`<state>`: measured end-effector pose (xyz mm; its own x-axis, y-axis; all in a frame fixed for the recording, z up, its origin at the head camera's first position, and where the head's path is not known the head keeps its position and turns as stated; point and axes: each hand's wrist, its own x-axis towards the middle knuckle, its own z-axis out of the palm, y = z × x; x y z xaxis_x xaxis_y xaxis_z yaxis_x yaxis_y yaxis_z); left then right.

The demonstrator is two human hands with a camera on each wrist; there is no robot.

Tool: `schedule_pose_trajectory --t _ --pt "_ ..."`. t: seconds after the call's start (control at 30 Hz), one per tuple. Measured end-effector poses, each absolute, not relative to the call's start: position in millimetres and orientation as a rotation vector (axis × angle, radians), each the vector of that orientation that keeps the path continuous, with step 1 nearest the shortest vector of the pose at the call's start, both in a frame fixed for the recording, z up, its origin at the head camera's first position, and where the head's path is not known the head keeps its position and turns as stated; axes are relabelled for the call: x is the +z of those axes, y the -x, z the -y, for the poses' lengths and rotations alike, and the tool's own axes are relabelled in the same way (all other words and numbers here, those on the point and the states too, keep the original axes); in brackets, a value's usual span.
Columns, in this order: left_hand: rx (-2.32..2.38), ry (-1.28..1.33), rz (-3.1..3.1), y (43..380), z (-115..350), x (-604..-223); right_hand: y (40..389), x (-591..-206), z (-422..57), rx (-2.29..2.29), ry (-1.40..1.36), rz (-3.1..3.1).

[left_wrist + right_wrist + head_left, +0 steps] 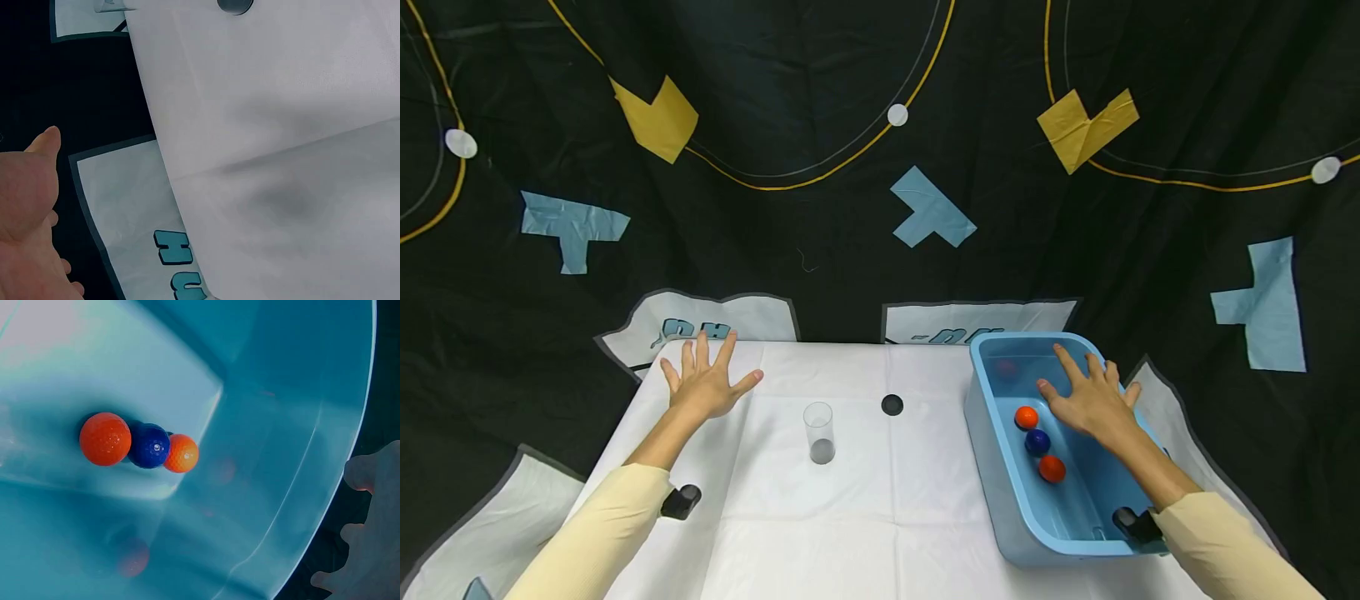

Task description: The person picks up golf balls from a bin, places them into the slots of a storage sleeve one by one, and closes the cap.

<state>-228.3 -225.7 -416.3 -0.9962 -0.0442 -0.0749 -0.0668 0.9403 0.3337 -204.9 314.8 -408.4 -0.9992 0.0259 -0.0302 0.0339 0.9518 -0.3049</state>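
Observation:
My left hand (703, 387) is held over the left part of the white table, fingers spread and nothing in it. To its right a clear glass (818, 433) stands upright on the cloth, its bottom looking grey. Over the light blue plastic bin (988, 467) my right hand (1093, 404) hovers with spread fingers, holding nothing. Inside the bin, three golf balls lie in a row on the floor: an orange ball (1026, 417), a dark blue ball (149, 446) and a red-orange ball (105, 439). In the right wrist view the fingertips show beyond the bin's rim.
A flat black disc (892, 405) lies on the white tablecloth (820, 533) between glass and bin. Behind the table hangs a black cloth (835, 250) with yellow and blue tape shapes. Dark wrist mounts (681, 502) sit at both sleeves.

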Motion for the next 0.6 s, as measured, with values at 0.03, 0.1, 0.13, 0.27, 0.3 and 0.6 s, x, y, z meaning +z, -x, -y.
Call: schedule_pose_trajectory --t 0.03,0.1,0.13,0.27,0.3,0.6 --pt "0.530 0.081 -3.029 228.1 225.5 -416.0 205.1 -408.5 -314.3 -0.483 -0.048 -3.079" --pt "0.538 0.067 -3.031 227.8 224.6 -415.8 204.9 -408.5 -313.6 -0.475 -0.047 -3.082" --pt "0.541 0.058 -3.032 227.6 223.8 -415.2 204.6 -408.3 -312.9 -0.469 -0.050 -3.083" --pt "0.555 0.023 -3.042 227.2 219.1 -412.3 204.3 -406.3 -309.1 -0.465 -0.048 -3.087" --pt "0.557 0.015 -3.046 227.2 217.6 -411.1 204.3 -405.5 -307.8 -0.468 -0.044 -3.090" --pt "0.593 -0.086 -3.020 224.2 200.3 -403.5 204.0 -399.6 -292.7 -0.495 0.010 -3.119"
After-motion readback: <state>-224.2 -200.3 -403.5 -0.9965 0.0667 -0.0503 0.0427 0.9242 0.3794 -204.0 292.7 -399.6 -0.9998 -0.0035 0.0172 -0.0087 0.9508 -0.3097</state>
